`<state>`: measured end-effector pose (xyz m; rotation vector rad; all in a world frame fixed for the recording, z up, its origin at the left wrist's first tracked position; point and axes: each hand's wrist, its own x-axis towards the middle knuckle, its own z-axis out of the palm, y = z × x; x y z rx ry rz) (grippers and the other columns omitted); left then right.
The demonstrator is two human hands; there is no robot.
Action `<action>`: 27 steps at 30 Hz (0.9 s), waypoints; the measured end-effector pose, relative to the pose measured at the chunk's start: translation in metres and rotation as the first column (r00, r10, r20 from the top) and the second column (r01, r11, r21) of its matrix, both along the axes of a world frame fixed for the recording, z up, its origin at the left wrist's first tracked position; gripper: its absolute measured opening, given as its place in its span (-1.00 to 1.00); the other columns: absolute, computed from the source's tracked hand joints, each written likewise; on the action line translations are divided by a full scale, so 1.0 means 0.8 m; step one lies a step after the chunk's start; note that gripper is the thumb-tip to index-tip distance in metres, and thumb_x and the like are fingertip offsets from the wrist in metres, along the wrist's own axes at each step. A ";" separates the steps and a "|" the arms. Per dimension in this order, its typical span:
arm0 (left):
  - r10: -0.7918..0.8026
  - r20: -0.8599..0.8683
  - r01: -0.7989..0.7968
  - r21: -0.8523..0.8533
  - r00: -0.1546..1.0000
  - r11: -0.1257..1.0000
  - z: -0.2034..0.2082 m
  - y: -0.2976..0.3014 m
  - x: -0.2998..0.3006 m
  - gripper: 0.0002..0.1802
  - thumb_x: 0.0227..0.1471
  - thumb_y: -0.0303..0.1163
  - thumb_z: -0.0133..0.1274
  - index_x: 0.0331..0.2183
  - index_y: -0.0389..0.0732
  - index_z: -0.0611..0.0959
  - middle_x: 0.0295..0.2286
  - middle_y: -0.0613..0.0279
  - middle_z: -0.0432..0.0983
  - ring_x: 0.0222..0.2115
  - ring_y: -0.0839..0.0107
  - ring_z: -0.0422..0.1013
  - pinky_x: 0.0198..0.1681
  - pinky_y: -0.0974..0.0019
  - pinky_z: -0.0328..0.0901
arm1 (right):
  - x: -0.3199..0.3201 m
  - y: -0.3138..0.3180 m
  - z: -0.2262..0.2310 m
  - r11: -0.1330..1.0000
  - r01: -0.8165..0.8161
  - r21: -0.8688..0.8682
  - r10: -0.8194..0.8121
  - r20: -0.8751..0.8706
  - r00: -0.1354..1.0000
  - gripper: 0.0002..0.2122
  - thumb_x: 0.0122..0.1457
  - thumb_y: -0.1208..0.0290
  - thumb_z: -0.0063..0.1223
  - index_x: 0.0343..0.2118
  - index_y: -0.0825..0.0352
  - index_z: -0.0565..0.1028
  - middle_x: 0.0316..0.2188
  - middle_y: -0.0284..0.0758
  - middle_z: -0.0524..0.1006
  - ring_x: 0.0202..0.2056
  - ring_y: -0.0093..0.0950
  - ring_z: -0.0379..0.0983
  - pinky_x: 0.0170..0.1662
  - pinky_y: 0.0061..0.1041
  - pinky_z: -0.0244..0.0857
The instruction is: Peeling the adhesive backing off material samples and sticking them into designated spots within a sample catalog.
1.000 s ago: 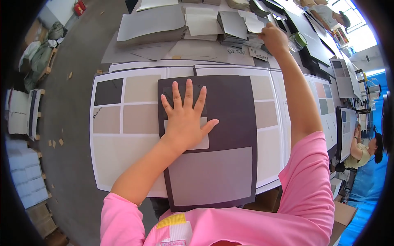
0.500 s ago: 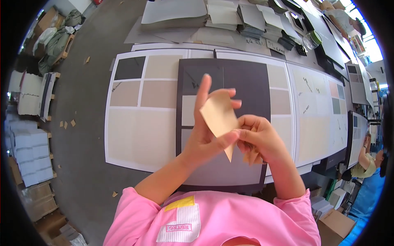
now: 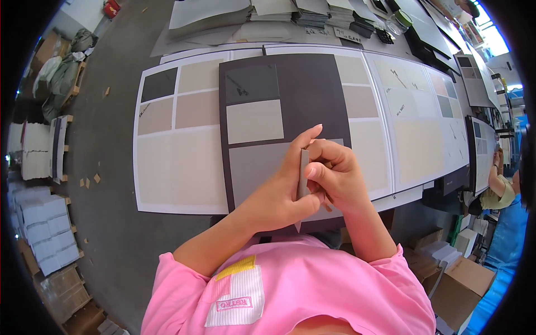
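Observation:
A small tan paper piece (image 3: 303, 174) is seen nearly edge-on between my hands, its pointed lower end showing below my left thumb. My left hand (image 3: 285, 192) grips it from the left, thumb across the lower part and index finger stretched upward. On the other side, the curled fingers and thumb of my right hand (image 3: 336, 170) close against the same paper; whether they hold anything more is hidden. Beneath both hands lies a dark board (image 3: 312, 89) bearing a dark grey swatch (image 3: 251, 84), a cream swatch (image 3: 255, 121) and a larger grey swatch (image 3: 245, 167).
Under the dark board are white swatch sheets, one on the left (image 3: 178, 170) and one on the right (image 3: 419, 151). Stacks of sheets (image 3: 212, 17) line the far side. A cardboard box (image 3: 462, 285) stands lower right. Another person (image 3: 498, 181) works at the right.
The paper has turned from showing its broad face to nearly edge-on. Both hands have lowered toward me, and my left fingers have drawn in. The view has shifted slightly.

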<state>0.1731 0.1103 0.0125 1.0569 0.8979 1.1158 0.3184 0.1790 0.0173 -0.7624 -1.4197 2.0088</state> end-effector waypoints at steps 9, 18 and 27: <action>-0.064 0.132 0.075 -0.082 0.989 0.994 0.002 -0.008 0.010 0.04 -0.11 -0.53 -0.02 0.33 -0.06 -0.16 0.00 0.05 0.17 -0.04 0.27 0.33 -0.02 0.24 0.34 | 0.002 -0.013 0.002 0.992 0.079 0.101 -0.081 0.021 0.996 -0.81 0.32 0.43 0.02 -0.45 0.32 0.41 -0.62 -0.51 0.38 -0.59 -0.75 0.28 -0.56 -0.69 0.13; -0.057 0.130 0.066 -0.062 0.990 0.996 0.002 -0.006 0.012 0.03 -0.11 -0.56 -0.04 0.33 -0.04 -0.15 0.06 0.12 0.08 0.08 0.28 0.20 0.06 0.23 0.27 | 0.003 -0.015 0.004 0.993 0.077 0.094 -0.079 0.025 0.997 -0.88 0.28 0.49 0.05 -0.41 0.33 0.40 -0.55 -0.52 0.38 -0.53 -0.75 0.22 -0.50 -0.70 0.13; -0.074 0.130 0.085 -0.078 0.989 0.993 0.001 -0.005 0.012 0.04 -0.14 -0.56 -0.06 0.33 -0.06 -0.15 0.04 0.14 0.09 -0.02 0.34 0.25 0.00 0.28 0.28 | 0.004 -0.014 0.008 0.991 0.084 0.105 -0.089 0.053 0.995 -0.88 0.29 0.47 0.05 -0.38 0.35 0.41 -0.54 -0.51 0.39 -0.52 -0.75 0.25 -0.49 -0.70 0.15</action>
